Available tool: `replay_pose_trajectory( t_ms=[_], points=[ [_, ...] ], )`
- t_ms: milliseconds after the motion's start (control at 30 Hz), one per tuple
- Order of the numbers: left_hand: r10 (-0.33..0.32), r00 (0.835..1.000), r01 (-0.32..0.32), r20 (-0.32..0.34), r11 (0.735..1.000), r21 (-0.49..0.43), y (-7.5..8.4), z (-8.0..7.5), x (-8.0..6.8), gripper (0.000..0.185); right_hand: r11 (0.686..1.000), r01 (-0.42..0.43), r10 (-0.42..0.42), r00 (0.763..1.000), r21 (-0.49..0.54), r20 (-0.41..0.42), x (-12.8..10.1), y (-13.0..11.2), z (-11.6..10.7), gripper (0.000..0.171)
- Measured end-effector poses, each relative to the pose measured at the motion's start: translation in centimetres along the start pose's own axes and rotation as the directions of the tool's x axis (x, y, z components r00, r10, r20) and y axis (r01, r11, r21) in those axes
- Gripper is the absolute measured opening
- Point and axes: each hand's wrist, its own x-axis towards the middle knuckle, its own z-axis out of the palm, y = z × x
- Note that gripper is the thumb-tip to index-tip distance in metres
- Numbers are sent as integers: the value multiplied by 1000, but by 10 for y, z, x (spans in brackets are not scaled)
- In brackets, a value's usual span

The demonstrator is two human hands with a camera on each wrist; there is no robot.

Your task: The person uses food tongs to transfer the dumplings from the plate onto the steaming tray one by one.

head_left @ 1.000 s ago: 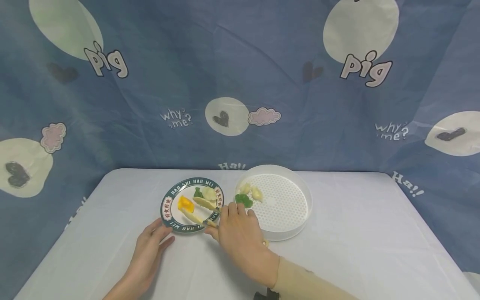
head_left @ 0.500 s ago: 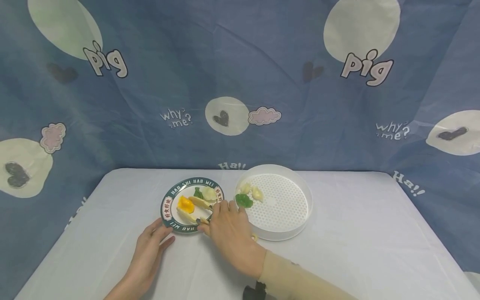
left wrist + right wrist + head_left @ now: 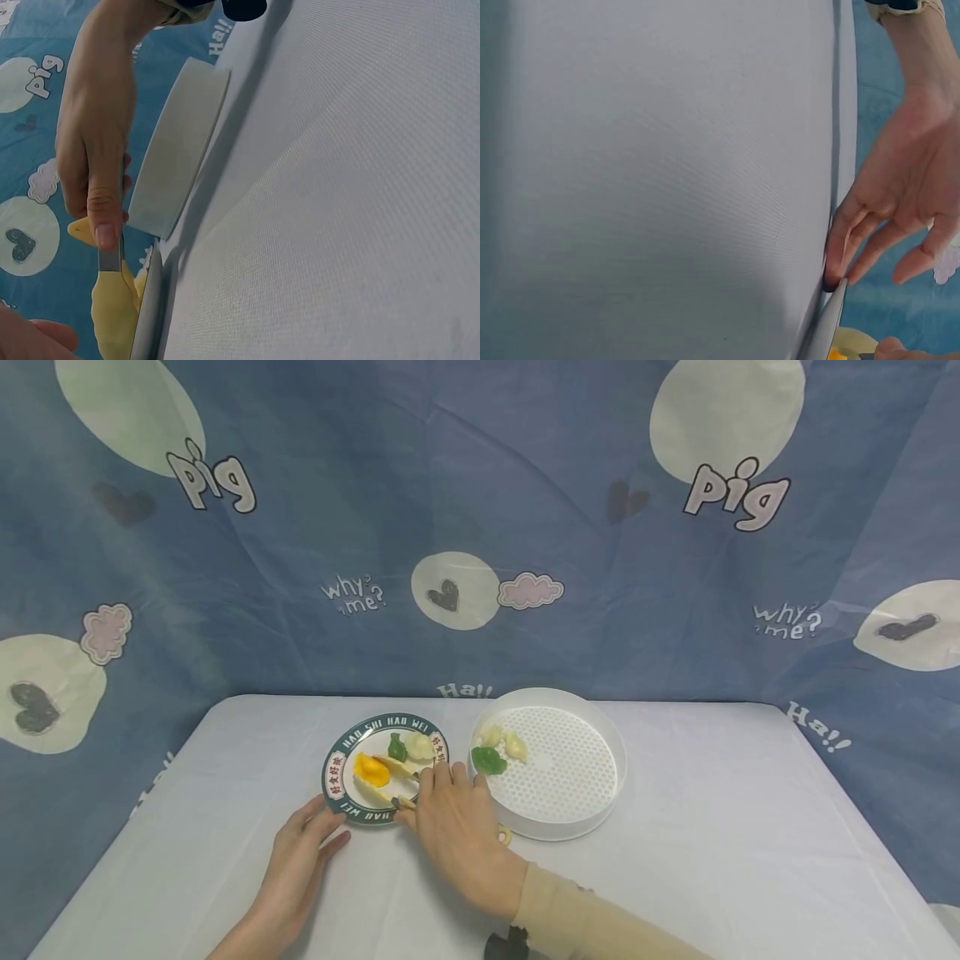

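Note:
A round plate (image 3: 360,732) with a dark lettered rim holds an orange dumpling (image 3: 369,767), a green one (image 3: 396,747), a white one (image 3: 419,746) and a pale yellow one (image 3: 378,791). My left hand (image 3: 324,828) lies flat on the table with straight fingers touching the plate's near rim (image 3: 826,330). My right hand (image 3: 429,785) grips a thin metal utensil (image 3: 110,259), forefinger along it. The utensil's tip lies against the pale yellow dumpling (image 3: 112,315). Right of the plate, a white perforated steamer tray (image 3: 600,793) holds a green dumpling (image 3: 488,760) and two white ones (image 3: 514,745).
The plate and tray stand on a table under a white cloth (image 3: 712,827), with bare cloth to the right and in front. A blue printed curtain (image 3: 480,485) hangs close behind the table's far edge.
My right hand has moved left from the tray's edge to over the plate, bringing the utensil against the pale yellow dumpling. The left hand has stayed at the plate's rim.

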Motion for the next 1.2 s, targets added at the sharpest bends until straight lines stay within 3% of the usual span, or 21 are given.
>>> replay_pose_trajectory(
  t_ms=[233, 933, 1200],
  points=[
    [-3, 1000, 3, 6, 1000, -10, 0, -1, 0, 84, 1000, 16, -17, 999, -7, -44, -3, 1, 1, 59],
    [7, 1000, -7, 11, 1000, 11, -1, 0, 0, 83, 997, -36, 33, 999, 73, 42, -11, 23, 0, 63],
    [-7, 1000, 7, -2, 1000, -1, 0, 0, 1, 83, 996, -48, 50, 999, 74, -22, -17, 35, -5, 60]
  ],
)
